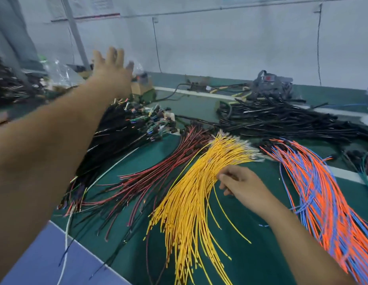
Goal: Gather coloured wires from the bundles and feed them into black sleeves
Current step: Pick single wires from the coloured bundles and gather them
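Left hand [113,68] raised, fingers spread, right hand [242,186] pinching yellow wires [191,194], no legible writing.

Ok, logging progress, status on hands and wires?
Left hand open, raised. Right hand fingers pinching yellow wires. Black sleeves untouched. Nothing blocking.

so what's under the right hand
The right hand rests on the edge of the yellow wire bundle, fingers curled into its strands, over the green mat. Whether it pinches a wire is hidden.
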Demonstrator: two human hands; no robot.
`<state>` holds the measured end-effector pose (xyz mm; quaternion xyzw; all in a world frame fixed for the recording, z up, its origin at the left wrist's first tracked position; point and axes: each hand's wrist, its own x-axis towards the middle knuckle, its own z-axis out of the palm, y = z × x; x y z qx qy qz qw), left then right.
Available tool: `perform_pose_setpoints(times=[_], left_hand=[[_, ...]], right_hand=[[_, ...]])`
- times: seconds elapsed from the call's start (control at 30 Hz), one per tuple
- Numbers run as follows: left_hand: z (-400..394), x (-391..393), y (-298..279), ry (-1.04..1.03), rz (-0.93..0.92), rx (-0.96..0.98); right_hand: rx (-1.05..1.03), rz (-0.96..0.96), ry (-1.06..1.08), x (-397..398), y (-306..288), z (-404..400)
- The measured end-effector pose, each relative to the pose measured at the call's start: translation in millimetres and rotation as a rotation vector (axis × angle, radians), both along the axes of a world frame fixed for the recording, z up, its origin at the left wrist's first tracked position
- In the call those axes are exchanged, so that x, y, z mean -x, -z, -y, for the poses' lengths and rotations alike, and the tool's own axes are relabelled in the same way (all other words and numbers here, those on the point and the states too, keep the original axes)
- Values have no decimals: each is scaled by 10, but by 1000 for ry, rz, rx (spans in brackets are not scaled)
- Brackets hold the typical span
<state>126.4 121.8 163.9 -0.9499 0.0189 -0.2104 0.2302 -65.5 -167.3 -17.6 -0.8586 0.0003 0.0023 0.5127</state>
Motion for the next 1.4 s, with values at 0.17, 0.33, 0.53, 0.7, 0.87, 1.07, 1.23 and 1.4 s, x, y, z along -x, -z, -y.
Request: perform_pose_setpoints(times=[0.17, 0.33, 0.53, 0.7, 0.87, 1.07, 1.23, 1.4], left_hand=[[663, 21, 1037, 310, -359, 242], [1124, 164, 1867, 307, -488, 736], [1091, 127, 2081, 261, -307, 1199], [1016, 163, 2072, 294, -236, 1589], [953, 242, 2014, 290, -175, 1755], [906, 363, 1906, 349, -265, 1895], [1161, 699, 1778, 506, -654, 1911], [1677, 1135, 1895, 777, -788, 1492]], right_hand=[[267, -1, 228, -174, 207, -137], [339, 58, 488, -254, 269, -249], [219, 95, 506, -236, 348, -216], [133, 110, 510, -224, 344, -212], [37, 112, 477, -196, 340, -200], [-19, 119, 444, -190, 353, -184], [-277, 176, 377, -211, 331, -124], [-613, 255, 511, -209, 330, 37]])
